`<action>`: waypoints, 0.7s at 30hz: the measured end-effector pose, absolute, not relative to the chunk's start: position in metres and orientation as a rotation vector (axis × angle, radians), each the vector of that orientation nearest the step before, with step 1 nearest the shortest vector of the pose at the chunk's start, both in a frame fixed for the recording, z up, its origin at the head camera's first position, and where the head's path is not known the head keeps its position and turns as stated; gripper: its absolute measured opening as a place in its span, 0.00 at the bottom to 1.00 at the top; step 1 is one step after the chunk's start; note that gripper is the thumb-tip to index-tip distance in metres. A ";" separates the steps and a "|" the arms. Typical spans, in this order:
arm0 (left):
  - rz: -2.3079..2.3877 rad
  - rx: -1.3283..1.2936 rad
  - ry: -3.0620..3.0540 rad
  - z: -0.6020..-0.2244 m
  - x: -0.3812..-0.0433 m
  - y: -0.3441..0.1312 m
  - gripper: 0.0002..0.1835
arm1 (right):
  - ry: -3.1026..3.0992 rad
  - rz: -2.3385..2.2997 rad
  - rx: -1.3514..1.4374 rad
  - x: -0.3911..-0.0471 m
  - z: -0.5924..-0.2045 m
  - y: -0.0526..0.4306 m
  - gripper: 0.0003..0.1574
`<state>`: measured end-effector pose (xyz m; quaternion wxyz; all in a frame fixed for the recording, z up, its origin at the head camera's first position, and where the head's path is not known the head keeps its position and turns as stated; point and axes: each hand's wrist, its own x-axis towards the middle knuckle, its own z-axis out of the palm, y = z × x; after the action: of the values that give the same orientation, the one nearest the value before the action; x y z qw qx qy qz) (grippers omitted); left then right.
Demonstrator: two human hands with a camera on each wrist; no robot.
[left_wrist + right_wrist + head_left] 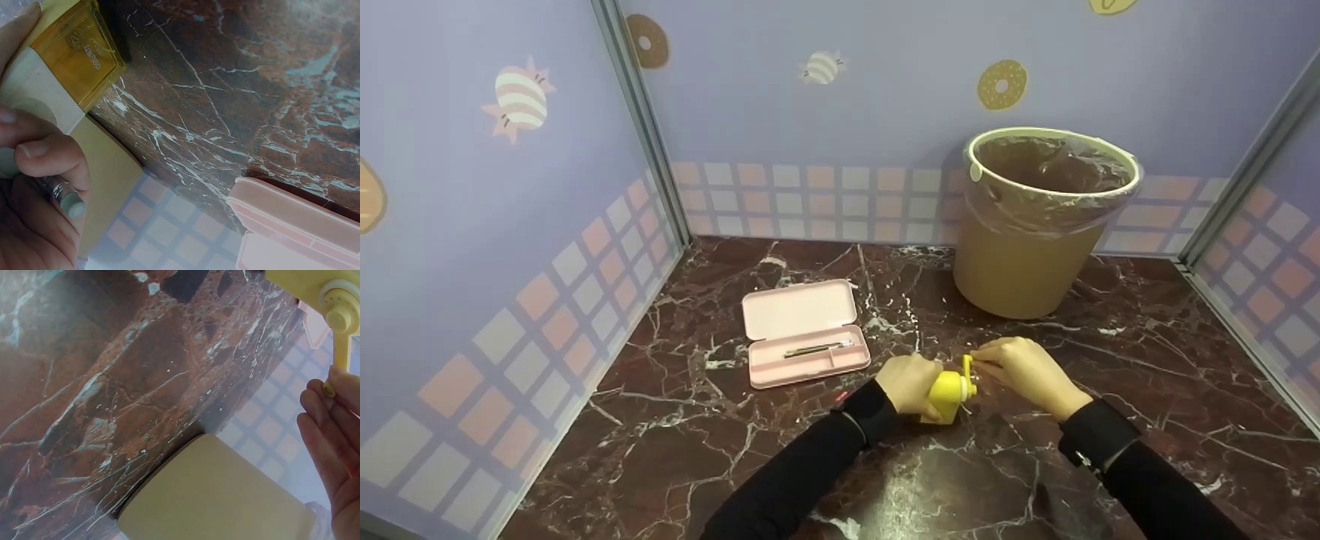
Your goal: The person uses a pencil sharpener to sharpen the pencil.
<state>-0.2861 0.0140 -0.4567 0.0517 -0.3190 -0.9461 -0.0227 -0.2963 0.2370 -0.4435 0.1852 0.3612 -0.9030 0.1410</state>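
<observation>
A yellow hand-crank pencil sharpener stands on the marbled table, and my left hand grips it from the left side. Its see-through amber shavings drawer faces the left wrist camera. Beside my left fingers a pencil end with a metal band and pale eraser pokes out; the pencil's tip is hidden. On the other side my right hand pinches the knob of the yellow crank between thumb and fingers. In the head view the crank arm points up.
An open pink pencil case with dark pencils inside lies to the left. A tan bin with a clear liner stands at the back right. Small white crumbs and a little red piece lie on the table. Patterned walls enclose it.
</observation>
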 end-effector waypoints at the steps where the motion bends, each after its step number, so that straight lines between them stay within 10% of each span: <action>1: -0.069 -0.972 -2.879 -0.457 -0.286 0.014 0.28 | -2.539 0.401 1.018 -0.297 -0.444 0.237 0.07; 21: -0.074 -0.965 -2.860 -0.459 -0.285 0.014 0.29 | -2.603 0.393 1.041 -0.300 -0.464 0.235 0.06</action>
<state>-0.2851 0.0137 -0.4587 0.0612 -0.3192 -0.9454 -0.0245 -0.3003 0.2350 -0.4642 0.1546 0.3634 -0.9084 0.1371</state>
